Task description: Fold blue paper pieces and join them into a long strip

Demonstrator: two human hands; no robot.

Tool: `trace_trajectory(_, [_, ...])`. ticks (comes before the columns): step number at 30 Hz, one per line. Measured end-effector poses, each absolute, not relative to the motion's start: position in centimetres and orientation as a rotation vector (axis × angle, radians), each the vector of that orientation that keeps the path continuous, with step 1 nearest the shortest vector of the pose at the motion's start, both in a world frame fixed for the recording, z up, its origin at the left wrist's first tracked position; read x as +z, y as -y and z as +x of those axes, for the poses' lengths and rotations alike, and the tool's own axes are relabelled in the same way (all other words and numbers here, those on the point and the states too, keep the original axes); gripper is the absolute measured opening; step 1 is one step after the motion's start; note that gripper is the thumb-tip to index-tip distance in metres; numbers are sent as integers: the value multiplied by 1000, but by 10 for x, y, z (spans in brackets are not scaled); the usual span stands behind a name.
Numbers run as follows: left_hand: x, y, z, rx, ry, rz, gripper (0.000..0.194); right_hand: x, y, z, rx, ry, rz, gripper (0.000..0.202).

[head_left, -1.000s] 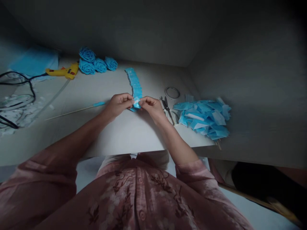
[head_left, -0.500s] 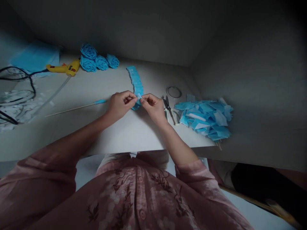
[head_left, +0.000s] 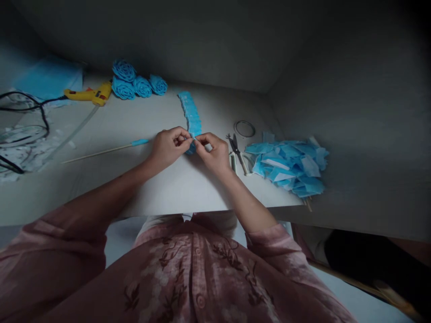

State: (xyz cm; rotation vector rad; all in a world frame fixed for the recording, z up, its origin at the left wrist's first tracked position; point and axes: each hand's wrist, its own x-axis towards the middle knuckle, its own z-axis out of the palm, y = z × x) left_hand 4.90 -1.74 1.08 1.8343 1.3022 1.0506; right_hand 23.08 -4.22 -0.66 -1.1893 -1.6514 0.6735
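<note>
My left hand (head_left: 171, 146) and my right hand (head_left: 214, 151) meet at the middle of the table, fingertips almost touching. Both pinch a small light-blue piece (head_left: 193, 136) between thumbs and forefingers. A pleated blue strip (head_left: 190, 110) runs away from the fingers toward the back of the table, and its near end lies partly hidden under my hands. Left of my left hand lies a thin stick (head_left: 101, 153) with a blue wrapped tip (head_left: 139, 142). Scissors (head_left: 238, 154) with pale handles rest just right of my right hand.
Several blue rosettes (head_left: 142, 87) sit at the back beside a yellow glue gun (head_left: 90, 95). Blue sheets (head_left: 50, 80), a black cord (head_left: 45, 119) and white scraps (head_left: 23, 157) are at left. Right are a ring-shaped roll (head_left: 244, 128) and a heap of blue pieces (head_left: 289, 163).
The light-blue piece between my fingertips looks smaller, folded or gathered closer. My right fingers have shifted slightly to the left, and the strip has stayed in place.
</note>
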Motion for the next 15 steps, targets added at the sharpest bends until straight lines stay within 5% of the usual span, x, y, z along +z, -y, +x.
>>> trace_trajectory(15, [10,17,48,1040,-1314,1844,7,-8,42,230,646,1682,-1200,18])
